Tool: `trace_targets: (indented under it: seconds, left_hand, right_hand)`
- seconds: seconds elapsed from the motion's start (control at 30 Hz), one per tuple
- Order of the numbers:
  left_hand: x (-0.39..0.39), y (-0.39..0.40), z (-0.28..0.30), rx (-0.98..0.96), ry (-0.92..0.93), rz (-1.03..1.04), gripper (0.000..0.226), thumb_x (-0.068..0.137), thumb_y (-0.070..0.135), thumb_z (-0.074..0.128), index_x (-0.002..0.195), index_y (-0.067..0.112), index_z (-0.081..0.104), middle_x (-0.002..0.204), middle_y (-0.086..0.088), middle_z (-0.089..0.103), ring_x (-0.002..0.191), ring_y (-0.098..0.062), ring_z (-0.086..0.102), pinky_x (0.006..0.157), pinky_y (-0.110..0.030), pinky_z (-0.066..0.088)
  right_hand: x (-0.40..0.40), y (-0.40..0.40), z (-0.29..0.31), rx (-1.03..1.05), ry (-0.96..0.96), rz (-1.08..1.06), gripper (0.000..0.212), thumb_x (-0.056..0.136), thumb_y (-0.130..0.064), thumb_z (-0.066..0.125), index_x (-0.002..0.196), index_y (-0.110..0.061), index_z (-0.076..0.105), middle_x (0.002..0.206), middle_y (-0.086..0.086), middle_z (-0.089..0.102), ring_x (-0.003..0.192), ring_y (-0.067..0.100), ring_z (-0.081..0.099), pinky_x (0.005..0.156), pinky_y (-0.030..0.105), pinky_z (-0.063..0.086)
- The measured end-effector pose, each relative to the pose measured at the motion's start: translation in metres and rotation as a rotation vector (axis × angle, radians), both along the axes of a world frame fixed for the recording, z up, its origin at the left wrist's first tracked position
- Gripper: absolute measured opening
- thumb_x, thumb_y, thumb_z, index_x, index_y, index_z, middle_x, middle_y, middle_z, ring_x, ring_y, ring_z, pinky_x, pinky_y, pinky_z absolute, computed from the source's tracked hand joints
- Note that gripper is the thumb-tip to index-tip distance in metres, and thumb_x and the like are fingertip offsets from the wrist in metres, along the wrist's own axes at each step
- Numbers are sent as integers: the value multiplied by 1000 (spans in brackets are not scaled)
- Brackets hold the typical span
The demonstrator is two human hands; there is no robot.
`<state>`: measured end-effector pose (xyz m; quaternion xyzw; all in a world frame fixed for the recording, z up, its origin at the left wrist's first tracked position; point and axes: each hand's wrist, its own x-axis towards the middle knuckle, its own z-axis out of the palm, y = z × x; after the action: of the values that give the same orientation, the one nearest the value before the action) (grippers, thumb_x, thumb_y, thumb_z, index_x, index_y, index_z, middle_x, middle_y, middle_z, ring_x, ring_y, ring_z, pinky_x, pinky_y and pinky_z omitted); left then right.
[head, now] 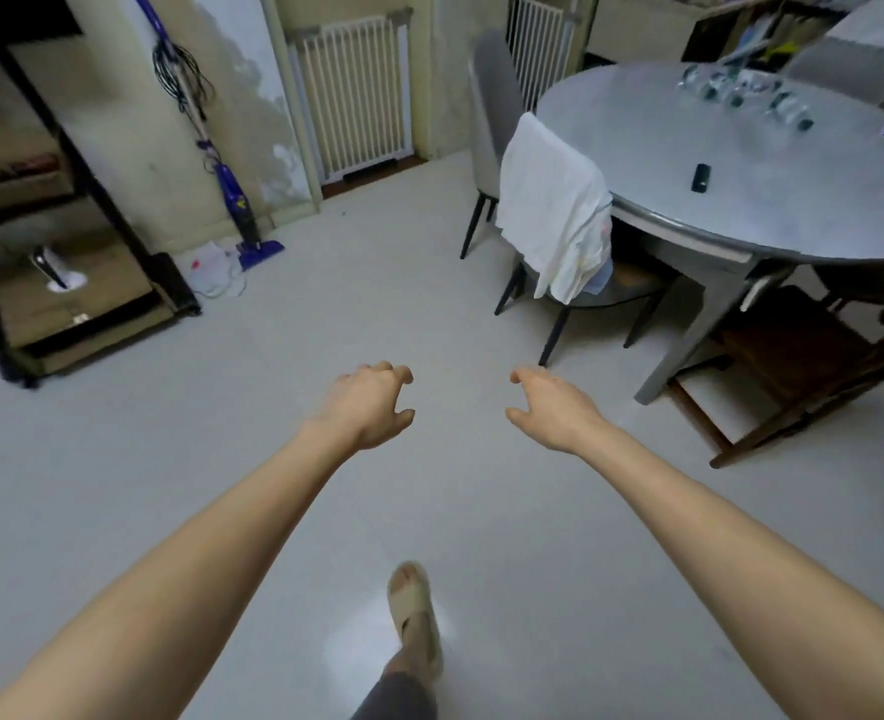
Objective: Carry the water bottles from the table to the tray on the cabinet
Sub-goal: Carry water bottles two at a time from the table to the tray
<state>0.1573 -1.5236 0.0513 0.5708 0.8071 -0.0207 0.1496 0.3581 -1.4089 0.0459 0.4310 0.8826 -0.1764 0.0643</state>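
Note:
Several clear water bottles [746, 93] with dark caps lie on the far side of a round grey table [689, 210] at the upper right. Both my arms reach forward over the bare floor, well short of the table. My left hand [369, 405] holds nothing, its fingers curled and apart. My right hand [549, 407] is likewise empty with loosely spread fingers. No tray or cabinet top is in view.
A chair draped with a white cloth [554, 210] stands at the table's near left edge, a grey chair [494, 111] behind it. A small black object [700, 177] lies on the table. A dark shelf unit [65, 283] and a purple mop [232, 179] line the left wall. My sandalled foot [413, 610] steps forward.

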Motion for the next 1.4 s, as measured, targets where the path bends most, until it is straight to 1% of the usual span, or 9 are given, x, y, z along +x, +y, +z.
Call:
trace_targets:
  seconds: [0.23, 0.4, 0.6, 0.73, 0.83, 1.0, 1.1, 1.23, 1.4]
  left_hand:
    - [-143, 134, 13, -42, 82, 59, 51, 93, 36, 53, 139, 18, 43, 138, -6, 50, 124, -28, 49, 96, -39, 41]
    - [-220, 242, 18, -75, 81, 56, 50, 94, 36, 53, 139, 17, 43, 136, -7, 50, 123, -29, 49, 97, -40, 41]
    - [-320, 389, 3, -156, 121, 60, 44, 93, 35, 52, 132, 14, 50, 131, -7, 52, 121, -29, 48, 98, -39, 40]
    - [-392, 488, 12, -162, 121, 107, 44, 93, 34, 52, 132, 15, 50, 131, -8, 53, 120, -29, 49, 99, -39, 39]
    - [-447, 553, 24, -108, 117, 141, 43, 93, 33, 52, 132, 14, 50, 130, -9, 53, 118, -30, 51, 96, -39, 41]
    - [-540, 639, 16, -164, 83, 172, 43, 93, 35, 52, 131, 15, 51, 128, -8, 55, 115, -29, 53, 94, -38, 44]
    - [-605, 696, 9, -170, 103, 144, 43, 93, 36, 52, 130, 14, 52, 126, -8, 57, 113, -28, 54, 90, -38, 45]
    - [-701, 790, 11, -226, 123, 80, 45, 95, 38, 50, 133, 15, 49, 130, -8, 56, 118, -29, 53, 92, -38, 43]
    - [-798, 921, 34, -205, 130, -8, 47, 95, 37, 50, 136, 16, 46, 131, -9, 54, 120, -29, 52, 98, -42, 46]
  right_hand:
    - [-154, 145, 13, 82, -46, 79, 42, 94, -30, 51, 131, -11, 43, 135, 10, 51, 118, 32, 53, 91, 40, 42]
    - [-231, 250, 15, 118, -89, 123, 42, 94, -32, 51, 129, -10, 44, 129, 11, 52, 113, 32, 54, 86, 40, 45]
    - [-334, 402, -3, 166, -110, 164, 41, 95, -32, 50, 129, -10, 45, 127, 12, 52, 112, 32, 54, 87, 40, 43]
    - [-414, 509, -2, 178, -110, 212, 40, 96, -32, 49, 129, -10, 46, 127, 12, 52, 112, 31, 54, 88, 39, 43]
    - [-477, 584, 5, 209, -125, 250, 39, 97, -32, 47, 129, -10, 46, 126, 12, 52, 111, 31, 54, 87, 38, 42]
    - [-576, 684, -4, 210, -165, 321, 37, 98, -33, 45, 127, -11, 47, 123, 11, 52, 110, 30, 53, 87, 39, 44]
    - [-637, 743, -15, 230, -182, 341, 38, 98, -34, 45, 128, -12, 46, 124, 10, 51, 110, 28, 54, 86, 38, 43]
    - [-722, 831, -16, 179, -209, 278, 40, 98, -35, 44, 132, -13, 43, 126, 9, 49, 112, 27, 52, 89, 38, 42]
    - [-802, 938, 4, 173, -137, 162, 40, 98, -36, 44, 131, -13, 44, 125, 8, 52, 111, 26, 55, 93, 38, 45]
